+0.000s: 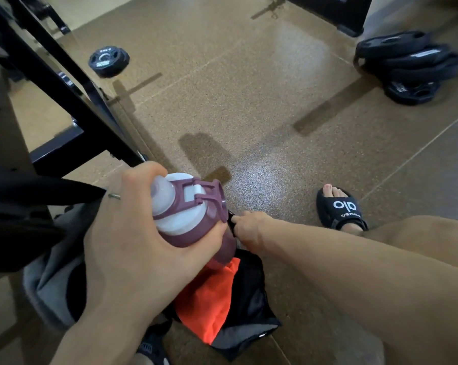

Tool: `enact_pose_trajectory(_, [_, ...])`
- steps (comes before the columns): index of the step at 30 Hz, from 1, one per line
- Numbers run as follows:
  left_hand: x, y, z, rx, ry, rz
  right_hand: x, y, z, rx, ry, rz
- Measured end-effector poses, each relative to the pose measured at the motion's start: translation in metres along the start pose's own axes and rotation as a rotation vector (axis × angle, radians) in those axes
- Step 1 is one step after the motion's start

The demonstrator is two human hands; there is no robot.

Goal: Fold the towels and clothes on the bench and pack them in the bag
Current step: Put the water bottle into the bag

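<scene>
Below, on the speckled brown floor [249, 88], the bag [249, 306] is seen lying open, black and grey, with an orange cloth [209, 299] showing inside its mouth. Just above that opening a purple water bottle [191, 212] with a pale translucent lid is held tilted, its base pointed down toward the bag; the left hand [125, 233] is wrapped round its body, with the thumb curled up against the lid and a ring visible on one finger. The right hand [249, 227] is set at the bag's far edge, its fingers pinched on a small black strap or tab beside the bottle; what that tab belongs to cannot be told for sure. A foot in a black slide sandal [338, 206] with white lettering is planted to the right. Black frame bars of the bench [64, 83] are crossed at the left, a single weight plate [108, 60] is seen beyond them, and a blurred stack of plates [409, 64] is placed at the upper right.
</scene>
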State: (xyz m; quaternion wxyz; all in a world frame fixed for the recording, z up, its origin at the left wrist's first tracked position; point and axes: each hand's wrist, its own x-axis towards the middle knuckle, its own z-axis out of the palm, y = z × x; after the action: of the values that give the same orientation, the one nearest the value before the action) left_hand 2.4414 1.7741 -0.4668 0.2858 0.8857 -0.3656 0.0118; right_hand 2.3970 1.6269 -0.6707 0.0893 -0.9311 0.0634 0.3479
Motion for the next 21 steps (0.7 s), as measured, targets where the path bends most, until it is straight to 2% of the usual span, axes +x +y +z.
enact_pose_trajectory(4, [-0.011, 0.013, 0.001, -0.032, 0.006, 0.118, -0.038, 0.013, 0.018, 0.182, -0.020, 0.028])
enact_pose_trajectory(7, [-0.023, 0.030, 0.011, -0.085, -0.034, 0.293, -0.067, 0.027, 0.044, 0.367, 0.012, 0.058])
enact_pose_trajectory(9, [-0.030, 0.037, 0.022, -0.049, -0.104, 0.402, -0.085, 0.029, 0.056, 0.208, 0.021, -0.048])
enact_pose_trajectory(12, [-0.031, 0.032, 0.026, -0.064, -0.214, 0.367, -0.105, 0.021, 0.061, 0.102, -0.034, -0.115])
enact_pose_trajectory(15, [-0.036, 0.025, 0.025, -0.026, -0.284, 0.416, -0.120, 0.026, 0.070, -0.062, 0.044, -0.158])
enact_pose_trajectory(18, [-0.048, 0.018, 0.034, 0.010, -0.325, 0.565, -0.126, 0.035, 0.079, -0.073, 0.189, -0.170])
enact_pose_trajectory(21, [-0.054, 0.006, 0.040, 0.003, -0.329, 0.616, -0.127, 0.037, 0.075, -0.088, 0.187, -0.165])
